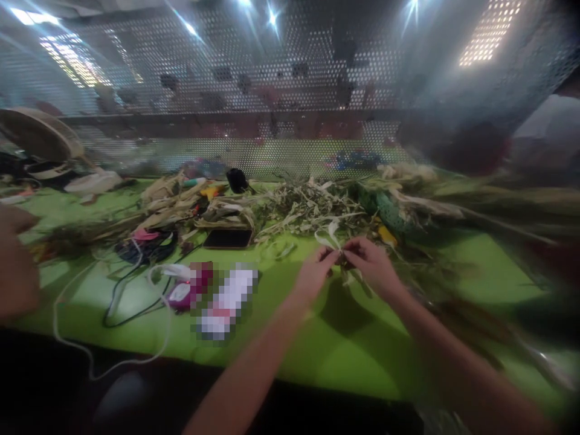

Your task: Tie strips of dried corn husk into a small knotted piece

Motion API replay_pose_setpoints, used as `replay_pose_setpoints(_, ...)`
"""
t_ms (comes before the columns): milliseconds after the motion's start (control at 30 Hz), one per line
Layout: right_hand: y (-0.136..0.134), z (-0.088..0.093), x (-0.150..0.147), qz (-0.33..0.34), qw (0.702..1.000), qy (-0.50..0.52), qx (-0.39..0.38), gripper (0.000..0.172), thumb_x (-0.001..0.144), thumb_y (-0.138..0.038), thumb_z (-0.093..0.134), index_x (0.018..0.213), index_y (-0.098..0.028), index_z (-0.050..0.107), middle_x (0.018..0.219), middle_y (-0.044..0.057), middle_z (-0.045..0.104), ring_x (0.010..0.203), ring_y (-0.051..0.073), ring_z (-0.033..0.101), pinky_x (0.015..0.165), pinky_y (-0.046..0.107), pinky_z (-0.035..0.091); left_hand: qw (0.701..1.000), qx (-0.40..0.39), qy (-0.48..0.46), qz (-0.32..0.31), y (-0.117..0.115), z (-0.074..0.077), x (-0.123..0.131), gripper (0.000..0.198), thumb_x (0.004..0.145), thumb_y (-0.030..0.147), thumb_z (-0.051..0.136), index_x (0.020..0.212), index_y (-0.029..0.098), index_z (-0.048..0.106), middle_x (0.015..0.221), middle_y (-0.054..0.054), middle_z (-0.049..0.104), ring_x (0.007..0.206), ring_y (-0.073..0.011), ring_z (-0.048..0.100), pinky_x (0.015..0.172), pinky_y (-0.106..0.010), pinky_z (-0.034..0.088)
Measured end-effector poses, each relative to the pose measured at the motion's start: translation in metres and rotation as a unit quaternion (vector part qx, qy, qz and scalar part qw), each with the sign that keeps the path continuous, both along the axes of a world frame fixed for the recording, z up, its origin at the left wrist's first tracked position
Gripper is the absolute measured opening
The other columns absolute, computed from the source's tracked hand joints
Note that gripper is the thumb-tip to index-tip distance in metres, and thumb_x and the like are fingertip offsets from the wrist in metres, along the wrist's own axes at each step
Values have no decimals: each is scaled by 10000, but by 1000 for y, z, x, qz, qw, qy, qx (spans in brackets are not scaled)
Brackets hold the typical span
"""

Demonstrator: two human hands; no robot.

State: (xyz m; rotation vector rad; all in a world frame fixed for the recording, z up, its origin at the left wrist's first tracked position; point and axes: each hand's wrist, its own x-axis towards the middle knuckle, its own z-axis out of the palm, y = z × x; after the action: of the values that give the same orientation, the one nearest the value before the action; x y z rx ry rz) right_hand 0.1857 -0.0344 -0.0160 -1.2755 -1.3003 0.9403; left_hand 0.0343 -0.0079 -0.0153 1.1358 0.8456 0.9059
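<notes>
My left hand (318, 269) and my right hand (369, 264) meet above the green tabletop (290, 350), fingertips pinched together. Between them is a small piece of dried plant (334, 234), with pale leaf-like strips sticking up and more strips hanging below. Both hands grip it near its middle. Just behind lies a loose heap of dried leaves and stems (312, 202). A yellow-handled tool (386, 234) lies near my right hand, its kind too blurred to tell.
Left of my hands are a dark phone (227, 238), a pixelated white pack (230, 300), a magenta device (188, 290) and looping cables (55, 320). Dried husks (172, 196) cover the back. A perforated metal screen (254, 90) rises behind. Another person's arm (18, 266) is at far left.
</notes>
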Motion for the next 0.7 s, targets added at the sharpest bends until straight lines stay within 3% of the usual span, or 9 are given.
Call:
replay_pose_setpoints(333, -2, 17, 1, 6, 1000, 18, -3, 155, 737, -272, 642, 866, -193, 610, 697, -24, 581, 601, 114, 526, 516, 237, 439, 994, -73, -76, 6, -1, 3, 1, 306, 731, 384, 721, 721, 160, 512, 569, 78, 370, 455, -29, 280, 455, -215, 158)
replay_pose_setpoints(567, -4, 28, 2, -22, 999, 29, -4, 148, 684, -264, 647, 807, -200, 594, 648, -36, 553, 568, 106, 495, 480, 223, 396, 993, -74, -87, -5, 0, 3, 0, 322, 715, 403, 735, 731, 162, 521, 564, 82, 360, 451, -27, 256, 452, -209, 144)
replay_pose_setpoints(700, -3, 24, 5, -1, 999, 10, -33, 221, 712, -328, 669, 879, -192, 623, 628, -33, 572, 515, 102, 474, 457, 225, 377, 998, -56, -38, -17, 2, 4, -4, 315, 709, 422, 735, 827, 162, 602, 635, 58, 458, 486, -34, 311, 470, -202, 206)
